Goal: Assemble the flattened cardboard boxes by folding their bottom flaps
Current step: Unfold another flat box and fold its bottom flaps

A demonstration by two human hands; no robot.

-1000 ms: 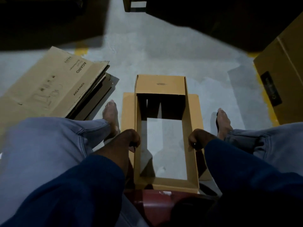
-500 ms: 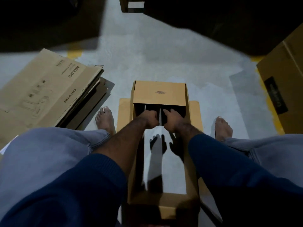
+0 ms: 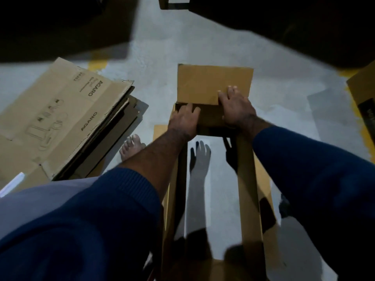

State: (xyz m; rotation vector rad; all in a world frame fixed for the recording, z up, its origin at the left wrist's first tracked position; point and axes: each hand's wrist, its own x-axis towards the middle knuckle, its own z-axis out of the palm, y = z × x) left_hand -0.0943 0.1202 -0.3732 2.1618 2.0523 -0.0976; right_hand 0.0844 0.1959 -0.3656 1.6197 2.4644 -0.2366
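Observation:
An open brown cardboard box [image 3: 246, 179] stands on the grey floor between my knees, and the floor shows through its open middle. Its far flap [image 3: 203, 84] sticks out away from me. My right hand [image 3: 235, 107] lies on that flap near its fold, fingers stretched flat with the nails up. My left hand [image 3: 184, 120] rests at the far left corner of the box, its fingers reaching onto a brown panel [image 3: 211, 118] just inside the far wall. A stack of flattened boxes [image 3: 60, 118] printed AGARO lies on the floor to the left.
My bare left foot [image 3: 132, 147] stands between the stack and the box. Another cardboard box [image 3: 363, 94] sits at the right edge by a yellow floor line. Dark shapes fill the far side and upper corners.
Both hands moved from the box's long side walls to its far end, first as fists inside the opening, now spread at the far flap. The view has leaned forward over the box.

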